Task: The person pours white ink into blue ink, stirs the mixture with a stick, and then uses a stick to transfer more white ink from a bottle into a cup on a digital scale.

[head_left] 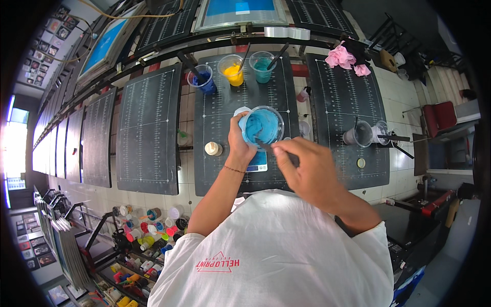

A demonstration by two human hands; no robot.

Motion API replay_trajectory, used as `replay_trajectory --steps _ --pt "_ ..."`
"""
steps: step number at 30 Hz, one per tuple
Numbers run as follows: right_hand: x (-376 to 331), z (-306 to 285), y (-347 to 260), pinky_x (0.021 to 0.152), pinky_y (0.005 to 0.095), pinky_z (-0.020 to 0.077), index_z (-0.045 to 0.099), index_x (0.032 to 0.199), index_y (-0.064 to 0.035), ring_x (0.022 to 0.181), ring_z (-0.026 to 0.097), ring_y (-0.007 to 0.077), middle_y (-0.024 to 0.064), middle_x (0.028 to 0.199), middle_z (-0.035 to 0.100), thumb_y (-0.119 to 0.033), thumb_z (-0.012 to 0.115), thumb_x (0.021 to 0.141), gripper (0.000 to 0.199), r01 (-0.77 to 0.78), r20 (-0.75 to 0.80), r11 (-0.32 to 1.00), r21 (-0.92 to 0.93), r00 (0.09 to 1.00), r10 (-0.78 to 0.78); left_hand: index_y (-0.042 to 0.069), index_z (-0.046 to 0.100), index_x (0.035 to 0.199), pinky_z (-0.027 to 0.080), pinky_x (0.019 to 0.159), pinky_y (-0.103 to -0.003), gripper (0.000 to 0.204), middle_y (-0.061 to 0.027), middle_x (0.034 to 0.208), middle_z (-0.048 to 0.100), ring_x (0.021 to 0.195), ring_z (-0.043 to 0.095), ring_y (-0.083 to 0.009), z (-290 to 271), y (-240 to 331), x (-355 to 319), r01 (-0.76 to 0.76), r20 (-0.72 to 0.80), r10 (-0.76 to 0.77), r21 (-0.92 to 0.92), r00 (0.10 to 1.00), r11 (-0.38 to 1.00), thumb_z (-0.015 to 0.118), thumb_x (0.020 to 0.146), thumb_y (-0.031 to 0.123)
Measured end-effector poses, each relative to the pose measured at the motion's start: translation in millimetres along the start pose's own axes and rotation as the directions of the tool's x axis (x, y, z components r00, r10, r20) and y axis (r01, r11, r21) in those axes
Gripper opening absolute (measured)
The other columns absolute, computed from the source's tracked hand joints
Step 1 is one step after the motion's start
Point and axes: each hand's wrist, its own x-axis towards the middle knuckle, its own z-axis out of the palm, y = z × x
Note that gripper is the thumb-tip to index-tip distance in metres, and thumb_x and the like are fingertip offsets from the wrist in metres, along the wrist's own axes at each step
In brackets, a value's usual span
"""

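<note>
My left hand (239,140) grips a clear plastic cup (262,125) smeared inside with blue ink, tilted toward me above a small digital scale (258,163). My right hand (304,166) is closed on a dark stirring stick (266,146) whose tip reaches into the cup. Both hands hover over the middle black printing platen (215,123). At the far end of that platen stand three cups: dark blue ink (202,79), yellow ink (231,69) and teal ink (262,65), each with a stick in it.
A small cream lid or jar (213,149) sits left of my wrist. Black platens (148,128) line the left and right. The right platen (337,87) bears two empty clear cups (360,134) and pink rags (341,57). Ink bottles (148,230) crowd a low shelf.
</note>
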Motion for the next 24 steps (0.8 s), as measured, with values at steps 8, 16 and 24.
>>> replay_trajectory --steps 8,16,24 --pt "16.0 -23.9 17.8 0.063 0.0371 0.0526 0.069 0.093 -0.0069 0.075 0.064 0.0236 0.0058 0.081 0.061 -0.013 0.073 0.088 0.009 0.206 0.049 0.951 -0.232 0.978 -0.201 0.001 0.056 0.133 0.055 0.104 -0.043 0.047 -0.0149 0.13 0.066 0.119 0.066 -0.0285 6.1 6.3 -9.7 0.235 0.253 -0.224 -0.015 0.941 0.972 0.032 0.108 0.032" --pt "32.7 -53.5 9.6 0.063 0.0308 0.0529 0.072 0.1 -0.013 0.081 0.063 0.0182 0.001 0.089 0.062 -0.012 0.078 0.079 0.022 0.439 0.32 0.86 -0.259 0.879 -0.353 0.006 0.059 0.132 0.059 0.099 -0.043 0.038 -0.0136 0.129 0.066 0.116 0.067 -0.0265 0.2 17.0 -25.8 0.407 0.371 -0.48 0.261 0.795 0.875 0.067 0.094 0.008" --pt "45.9 -42.1 6.3 0.062 0.0317 0.0528 0.07 0.096 -0.0095 0.083 0.062 0.0192 0.0023 0.091 0.061 -0.011 0.074 0.084 0.012 0.615 0.313 0.749 -0.247 0.782 -0.539 -0.001 0.059 0.131 0.066 0.086 -0.039 0.039 -0.0158 0.122 0.069 0.105 0.073 -0.0257 20.7 18.7 -29.1 0.415 0.144 -0.517 0.435 0.844 0.799 0.042 0.109 0.027"
